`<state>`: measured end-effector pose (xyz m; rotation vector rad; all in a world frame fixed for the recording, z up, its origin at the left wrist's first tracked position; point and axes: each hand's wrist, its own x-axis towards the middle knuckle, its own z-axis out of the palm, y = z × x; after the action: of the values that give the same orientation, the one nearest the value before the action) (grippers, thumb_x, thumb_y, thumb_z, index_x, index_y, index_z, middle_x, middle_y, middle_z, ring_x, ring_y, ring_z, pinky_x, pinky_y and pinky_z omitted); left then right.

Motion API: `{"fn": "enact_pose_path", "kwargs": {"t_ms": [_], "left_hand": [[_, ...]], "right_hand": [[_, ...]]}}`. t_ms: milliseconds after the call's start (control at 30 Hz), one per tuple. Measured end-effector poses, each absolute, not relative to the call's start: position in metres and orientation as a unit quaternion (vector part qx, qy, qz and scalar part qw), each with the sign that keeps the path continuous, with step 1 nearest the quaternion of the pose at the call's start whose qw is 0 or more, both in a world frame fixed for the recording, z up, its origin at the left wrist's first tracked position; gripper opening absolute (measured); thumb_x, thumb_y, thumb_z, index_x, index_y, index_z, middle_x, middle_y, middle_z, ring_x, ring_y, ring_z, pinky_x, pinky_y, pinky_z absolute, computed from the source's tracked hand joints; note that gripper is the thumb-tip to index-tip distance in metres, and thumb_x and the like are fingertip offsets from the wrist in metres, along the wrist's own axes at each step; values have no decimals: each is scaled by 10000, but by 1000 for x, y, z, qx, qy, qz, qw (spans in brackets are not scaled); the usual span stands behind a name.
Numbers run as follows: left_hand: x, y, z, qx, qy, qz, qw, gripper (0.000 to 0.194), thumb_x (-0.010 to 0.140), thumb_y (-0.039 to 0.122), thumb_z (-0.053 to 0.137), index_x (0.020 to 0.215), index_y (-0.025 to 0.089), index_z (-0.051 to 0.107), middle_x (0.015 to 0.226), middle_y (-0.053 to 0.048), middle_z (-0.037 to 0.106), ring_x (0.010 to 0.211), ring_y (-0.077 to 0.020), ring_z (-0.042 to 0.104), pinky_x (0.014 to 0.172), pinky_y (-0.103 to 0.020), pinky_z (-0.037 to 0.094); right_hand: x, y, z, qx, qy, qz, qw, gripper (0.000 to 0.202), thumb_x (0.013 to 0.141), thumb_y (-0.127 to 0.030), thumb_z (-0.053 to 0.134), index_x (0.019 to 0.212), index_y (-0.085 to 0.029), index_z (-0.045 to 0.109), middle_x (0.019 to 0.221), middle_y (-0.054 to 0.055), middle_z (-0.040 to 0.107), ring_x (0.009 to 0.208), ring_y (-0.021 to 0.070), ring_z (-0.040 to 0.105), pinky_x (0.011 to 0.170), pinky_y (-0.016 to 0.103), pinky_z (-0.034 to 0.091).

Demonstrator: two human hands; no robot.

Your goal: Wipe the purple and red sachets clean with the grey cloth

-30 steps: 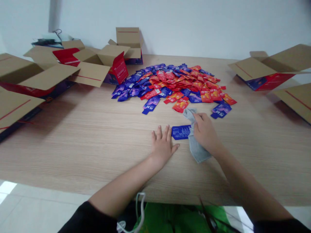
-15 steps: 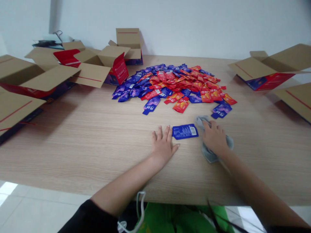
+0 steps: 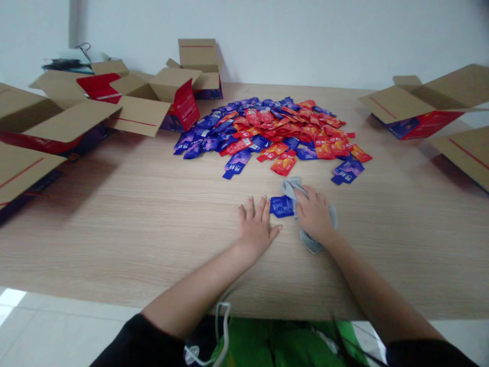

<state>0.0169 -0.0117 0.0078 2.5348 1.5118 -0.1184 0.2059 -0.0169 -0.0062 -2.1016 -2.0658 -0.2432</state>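
A blue packet (image 3: 281,207) lies flat on the table, its right end covered by a grey cloth (image 3: 312,241). My right hand (image 3: 315,214) presses on the cloth with its fingers bent over it. At the packet's left end, my left hand (image 3: 256,227) lies flat, fingers spread, its fingertips at the packet's edge. Beyond both hands spreads a pile of red packets (image 3: 284,127) mixed with blue ones. Several packets lie loose at its near side, among them a purple-blue one (image 3: 237,163) and another at the right (image 3: 347,170).
Open cardboard boxes stand at the left (image 3: 72,120), at the back (image 3: 198,56) and at the right (image 3: 416,107). A black binder clip (image 3: 84,48) sits by dark items in the back left corner. The table's (image 3: 114,255) front edge runs below my forearms.
My right hand has moved left with the grey cloth, which now covers the right part of the blue packet. My left hand has stayed in place.
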Motion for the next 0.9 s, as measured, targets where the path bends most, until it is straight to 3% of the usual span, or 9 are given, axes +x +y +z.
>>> {"fn": "enact_pose_path", "kwargs": {"t_ms": [133,267,333,500,900], "left_hand": [[19,-12,7,852,513,-44,97,794,959,629,331,1581,162,167,1649,-23,91,1501,-404,55,1174,-652,157],[19,-11,8,850,515,-48,99,798,955,638,329,1583,176,160,1652,-18,92,1501,-407,49,1171,-652,163],[18,-11,8,852,513,-47,95,797,956,637,324,1583,172,161,1653,-23,91,1501,-406,47,1170,-651,164],[16,-11,8,856,506,-45,92,790,963,639,302,1576,152,197,1644,-65,163,1499,-408,74,1164,-654,166],[16,-12,7,863,498,-34,81,774,961,623,355,1572,169,219,1647,-60,137,1486,-434,112,1146,-675,189]], "right_hand": [[244,-21,-3,-730,-675,-73,80,457,913,-236,390,1333,-182,562,1329,156,529,1014,304,518,838,442,430],[234,-7,14,-709,-685,-59,159,470,907,-181,358,1332,-133,551,1205,168,564,989,276,528,869,422,440],[214,1,21,-686,-698,-66,194,483,910,-179,360,1360,-139,529,1249,165,548,1025,272,519,893,413,428],[171,0,13,-620,-772,-55,127,459,924,-244,416,1364,-243,551,1392,103,525,1101,279,490,911,418,370],[207,-8,-6,-758,-634,-95,117,438,931,-287,402,1325,-194,569,1358,136,551,1067,303,524,836,413,392]]}}
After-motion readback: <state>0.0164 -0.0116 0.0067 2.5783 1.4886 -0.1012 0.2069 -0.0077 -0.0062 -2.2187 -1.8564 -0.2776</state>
